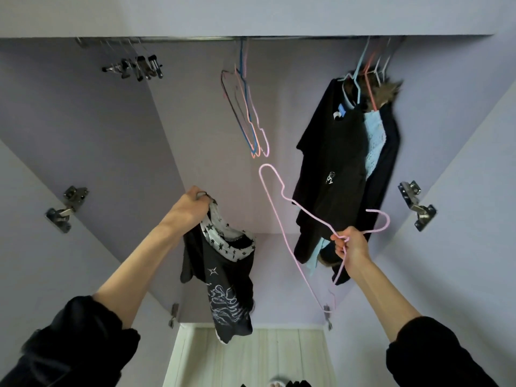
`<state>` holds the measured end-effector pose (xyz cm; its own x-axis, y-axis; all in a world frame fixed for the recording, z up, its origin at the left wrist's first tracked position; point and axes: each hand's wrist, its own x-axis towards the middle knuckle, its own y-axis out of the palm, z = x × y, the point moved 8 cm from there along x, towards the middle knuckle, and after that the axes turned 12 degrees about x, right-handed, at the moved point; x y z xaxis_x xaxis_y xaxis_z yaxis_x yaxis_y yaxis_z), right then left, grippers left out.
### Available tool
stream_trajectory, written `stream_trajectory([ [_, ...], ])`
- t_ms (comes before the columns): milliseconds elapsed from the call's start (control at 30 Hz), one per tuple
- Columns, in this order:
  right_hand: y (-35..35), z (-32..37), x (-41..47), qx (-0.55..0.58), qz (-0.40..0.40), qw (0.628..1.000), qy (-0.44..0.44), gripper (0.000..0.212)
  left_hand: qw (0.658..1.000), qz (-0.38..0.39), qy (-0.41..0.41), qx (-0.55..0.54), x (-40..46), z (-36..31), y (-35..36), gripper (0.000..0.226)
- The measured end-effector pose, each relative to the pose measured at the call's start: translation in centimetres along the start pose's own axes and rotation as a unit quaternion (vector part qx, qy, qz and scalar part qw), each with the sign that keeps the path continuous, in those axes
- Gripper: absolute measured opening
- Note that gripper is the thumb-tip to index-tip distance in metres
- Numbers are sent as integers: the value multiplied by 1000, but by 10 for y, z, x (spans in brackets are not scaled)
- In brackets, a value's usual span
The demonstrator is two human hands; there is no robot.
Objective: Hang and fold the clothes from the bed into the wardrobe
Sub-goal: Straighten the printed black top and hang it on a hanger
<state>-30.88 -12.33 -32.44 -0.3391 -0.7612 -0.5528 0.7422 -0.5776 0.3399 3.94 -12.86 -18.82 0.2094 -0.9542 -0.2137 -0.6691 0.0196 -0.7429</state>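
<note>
While the wardrobe rail (195, 38) runs across the top of the head view, everything else can be placed against it. Well below the rail and left of its middle, the left hand (192, 209) has its fingers curled round the neck edge of a black printed top (223, 286), which has a white star-patterned collar band and hangs free in front of the wardrobe's back wall. Below the rail and right of its middle, the right hand (350, 248) pinches a pink hanger (282, 216) near the base of its hook, the wire held slanted with one shoulder end pointing up toward the rail and the hook curling out to the right. Hanging from the rail's middle is a small bunch of empty hangers (247, 113) in blue, orange and pink. At the rail's right end hang dark clothes (337, 169) with a pale blue piece between them and some fur trim at the top. At its left end sits a cluster of metal clip hangers (136, 67).

The step in hand looks like dressing the hanger: garment in one hand, hanger in the other, the two apart. The next move seems to call for bringing the hanger's shoulder end into the neck opening, so the left hand would need to spread that opening. Once both shoulders sit, the hook must be turned upright and lifted to a free stretch of the rail, probably between the empty hangers and the dark clothes.
</note>
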Motion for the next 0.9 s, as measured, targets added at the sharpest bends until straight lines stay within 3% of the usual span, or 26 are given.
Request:
stream_trajectory([
  [67, -3, 5, -2, 51, 15, 999, -5, 26, 999, 3, 14, 41, -5, -2, 5, 13],
  [233, 30, 20, -18, 184, 145, 972, 31, 10, 997, 12, 13, 72, -12, -1, 9, 14],
  [533, 111, 50, -65, 305, 287, 907, 38, 21, 994, -15, 27, 101, -28, -6, -10, 26],
  [633, 136, 44, -71, 278, 303, 910, 51, 22, 996, -7, 44, 77, -39, -8, -13, 25],
  [767, 162, 8, -69, 179, 285, 938, 82, 12, 996, -41, 67, -32, -50, -11, -35, 22],
  [900, 174, -27, -64, 54, 289, 953, 80, 29, 985, -87, 69, -130, -61, -2, -68, 23],
])
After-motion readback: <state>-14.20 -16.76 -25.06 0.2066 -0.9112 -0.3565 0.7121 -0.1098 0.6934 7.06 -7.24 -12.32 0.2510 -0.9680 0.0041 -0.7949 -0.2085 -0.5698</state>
